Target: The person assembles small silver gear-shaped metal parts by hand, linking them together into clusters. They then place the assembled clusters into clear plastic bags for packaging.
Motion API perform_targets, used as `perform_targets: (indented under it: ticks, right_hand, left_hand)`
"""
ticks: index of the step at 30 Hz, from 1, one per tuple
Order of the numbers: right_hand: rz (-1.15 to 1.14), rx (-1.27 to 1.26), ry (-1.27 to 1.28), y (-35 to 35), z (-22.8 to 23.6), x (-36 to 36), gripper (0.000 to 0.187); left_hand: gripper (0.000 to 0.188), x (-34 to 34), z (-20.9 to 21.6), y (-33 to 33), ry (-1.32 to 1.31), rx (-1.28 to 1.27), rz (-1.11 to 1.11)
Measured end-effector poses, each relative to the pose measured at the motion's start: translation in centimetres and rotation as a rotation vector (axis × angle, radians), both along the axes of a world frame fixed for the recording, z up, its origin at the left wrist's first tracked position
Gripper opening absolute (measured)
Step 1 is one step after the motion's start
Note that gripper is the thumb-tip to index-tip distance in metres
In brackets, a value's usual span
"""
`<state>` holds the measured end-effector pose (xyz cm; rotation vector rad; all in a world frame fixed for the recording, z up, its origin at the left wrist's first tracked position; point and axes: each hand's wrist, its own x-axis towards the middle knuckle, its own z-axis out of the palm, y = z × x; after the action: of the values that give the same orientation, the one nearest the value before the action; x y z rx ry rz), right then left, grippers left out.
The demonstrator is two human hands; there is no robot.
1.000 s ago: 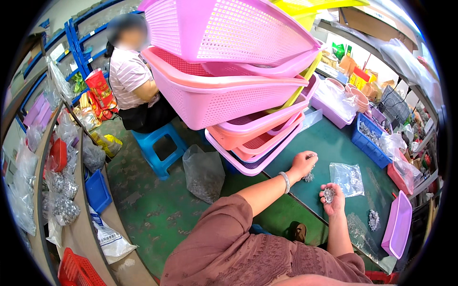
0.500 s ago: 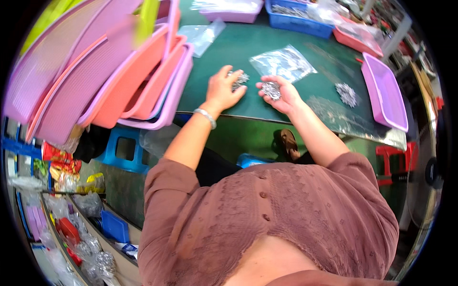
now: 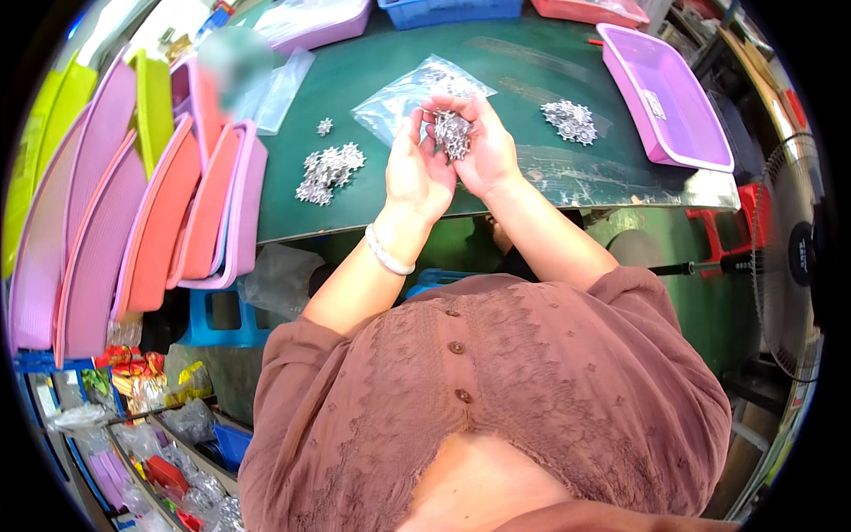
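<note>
My left hand [image 3: 415, 177] and my right hand [image 3: 490, 152] are cupped together, palms up, above the green table [image 3: 390, 62]. A heap of small silvery star-shaped metal pieces [image 3: 453, 135] lies between them, mostly against the right palm and fingers. Just beyond the hands, a clear plastic bag [image 3: 381, 108] rests on the table with similar pieces in or under it. To the left of the left hand sits a loose pile of these pieces [image 3: 328, 175], with one single piece [image 3: 325, 127] apart behind it. Another pile [image 3: 569, 121] is off to the right.
Nested pink, orange and purple baskets [image 3: 151, 239] crowd the left side. A purple tray [image 3: 651, 111] stands at the table's right end. Blue [image 3: 452, 12] and red [image 3: 594, 11] bins line the far edge. A fan [image 3: 789, 257] is at the right; a blue stool [image 3: 222, 324] stands lower left.
The left hand has left the pile on the table and come up against the right hand, now cupped around the pieces. The view has shifted, uncovering the left pile and the single piece.
</note>
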<state>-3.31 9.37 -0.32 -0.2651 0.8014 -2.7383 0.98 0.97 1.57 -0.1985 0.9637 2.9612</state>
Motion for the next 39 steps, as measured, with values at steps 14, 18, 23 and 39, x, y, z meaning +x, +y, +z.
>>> perform_targets:
  ticks: [14, 18, 23, 39]
  right_hand:
    - [-0.061, 0.053, 0.383, 6.1, 4.1, 1.6, 0.05]
    - [-0.284, 0.416, 0.47, 7.7, 4.9, 1.9, 0.025]
    - [-0.433, 1.165, 1.221, 8.0, 11.1, 6.2, 0.03]
    - [0.09, 1.347, 2.382, 3.0, 19.3, 12.9, 0.017]
  left_hand:
    - [0.045, -1.4, -0.1, 1.9, 0.036, 0.52, -0.383]
    - [0.036, -0.5, 1.0, 0.7, -0.024, 0.471, -0.401]
    - [0.043, 0.9, 0.8, -2.4, 0.02, 0.469, -0.418]
    - [0.061, 2.7, 0.7, -5.3, 0.102, 0.411, -0.364]
